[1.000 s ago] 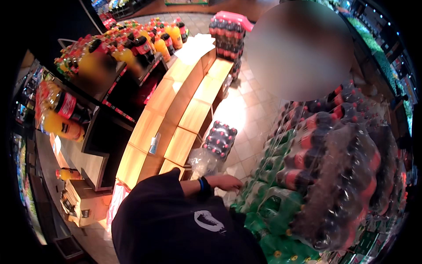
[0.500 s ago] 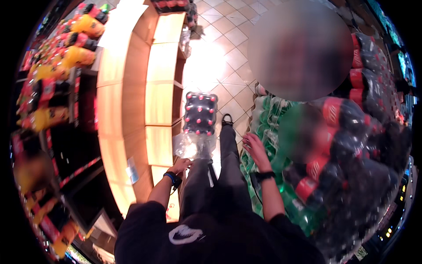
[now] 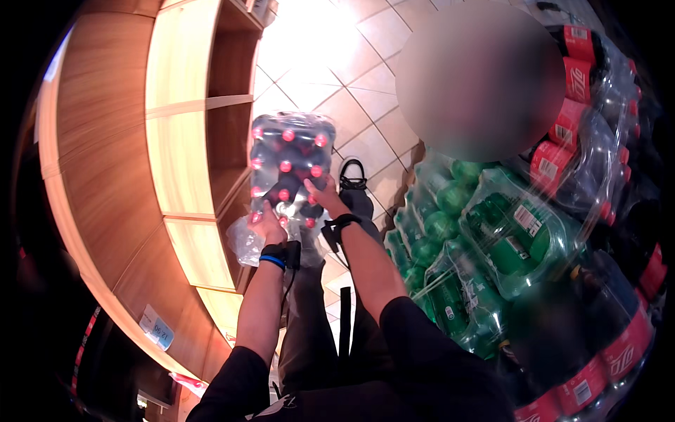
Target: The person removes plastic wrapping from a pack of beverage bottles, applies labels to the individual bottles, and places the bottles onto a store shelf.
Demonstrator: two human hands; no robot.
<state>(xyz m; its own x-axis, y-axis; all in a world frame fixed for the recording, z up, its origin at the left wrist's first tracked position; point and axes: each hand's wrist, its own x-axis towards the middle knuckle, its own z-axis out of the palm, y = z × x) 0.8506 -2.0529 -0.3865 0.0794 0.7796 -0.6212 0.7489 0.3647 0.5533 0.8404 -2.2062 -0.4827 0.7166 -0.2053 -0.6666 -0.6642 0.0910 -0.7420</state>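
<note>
A clear-wrapped pack of dark bottles with red caps (image 3: 285, 166) stands upright on the floor before my legs, beside the wooden shelving. My left hand (image 3: 266, 226) lies over its near left part, fingers pointing away from me and spread among the caps. Over the near right part is my right hand (image 3: 326, 197), fingers stretched apart against the caps and the film. Whether either hand has caught the plastic cannot be made out. Loose clear wrap (image 3: 246, 239) bulges at the pack's near left corner, below my left hand.
Wooden shelving (image 3: 179, 158) with hollow compartments runs along the left and bears a price label (image 3: 156, 328). Wrapped green bottles (image 3: 506, 235) and dark red-labelled bottles (image 3: 562, 162) are stacked on the right. Tiled floor (image 3: 380, 98) stretches ahead. My shoe (image 3: 353, 173) is right of the pack.
Both hands have come forward and inward from beside my legs onto the pack. The view has dropped closer, so pack and shelving look larger and the shelf goods at far left are mostly gone.
</note>
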